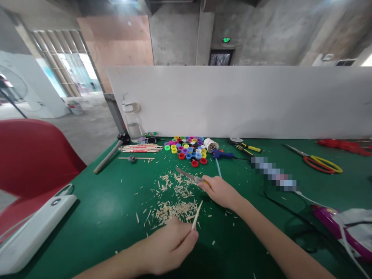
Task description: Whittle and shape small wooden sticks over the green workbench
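Note:
My left hand (pixel 170 246) pinches a thin wooden stick (pixel 197 214) that points up and away from me, near the front of the green table (pixel 110 201). My right hand (pixel 221 191) is closed round the yellow handle of a utility knife (pixel 189 176), whose blade points left over a heap of wood shavings (pixel 174 197). The blade and the stick are apart.
Several coloured plastic rings (pixel 187 149) lie beyond the shavings, with a blue glue gun (pixel 223 155), a bundle of sticks (pixel 141 148), pliers (pixel 245 147) and yellow-red scissors (pixel 319 162). A white board (pixel 247 100) closes the table's back. A white box (pixel 35 228) and red chair (pixel 31 155) sit left.

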`<state>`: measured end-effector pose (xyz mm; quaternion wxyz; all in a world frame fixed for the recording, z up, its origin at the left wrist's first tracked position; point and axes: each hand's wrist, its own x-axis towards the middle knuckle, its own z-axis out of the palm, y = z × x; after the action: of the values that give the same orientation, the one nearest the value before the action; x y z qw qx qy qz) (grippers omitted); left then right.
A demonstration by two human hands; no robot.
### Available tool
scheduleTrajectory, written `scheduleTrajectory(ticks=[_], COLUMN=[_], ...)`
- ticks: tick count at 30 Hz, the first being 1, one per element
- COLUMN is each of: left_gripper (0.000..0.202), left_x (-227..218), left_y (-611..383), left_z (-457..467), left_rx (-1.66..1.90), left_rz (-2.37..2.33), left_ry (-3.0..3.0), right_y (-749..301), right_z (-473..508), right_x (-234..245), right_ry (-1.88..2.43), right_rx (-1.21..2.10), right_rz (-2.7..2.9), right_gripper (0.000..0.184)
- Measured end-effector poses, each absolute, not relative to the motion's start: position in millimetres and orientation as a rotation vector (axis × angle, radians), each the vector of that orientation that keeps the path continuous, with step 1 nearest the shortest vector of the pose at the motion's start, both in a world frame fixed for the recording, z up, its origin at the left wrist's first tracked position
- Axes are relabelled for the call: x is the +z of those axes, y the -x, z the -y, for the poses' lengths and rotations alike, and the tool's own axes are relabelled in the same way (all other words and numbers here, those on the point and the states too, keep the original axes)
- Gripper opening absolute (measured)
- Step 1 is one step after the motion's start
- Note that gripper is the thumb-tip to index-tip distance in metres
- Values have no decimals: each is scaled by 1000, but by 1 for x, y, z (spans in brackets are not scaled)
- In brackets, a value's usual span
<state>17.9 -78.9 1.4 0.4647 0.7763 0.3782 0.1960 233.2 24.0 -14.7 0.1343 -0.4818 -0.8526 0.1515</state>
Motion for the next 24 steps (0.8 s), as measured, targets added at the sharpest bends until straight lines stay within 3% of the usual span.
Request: scheduleTrajectory(ticks=[7,17,24], left_gripper=[46,38,45], left_x=[-12,-12,-12], left_y=[-10,-9,-13], left_z=[56,51,50], left_rx=[800,619,676], left_rz=[-1170,-1320,-1153], left_ry=[-1441,-1831,-1208], right_y=[-243,-216,-213], right_z=[-17,-3,-18], right_x=[-13,-16,-23], right_ry=[1240,1117,1098], right_rx=[481,415,267], right_rz=[2504,2632,2621], right_gripper=[43,39,42])
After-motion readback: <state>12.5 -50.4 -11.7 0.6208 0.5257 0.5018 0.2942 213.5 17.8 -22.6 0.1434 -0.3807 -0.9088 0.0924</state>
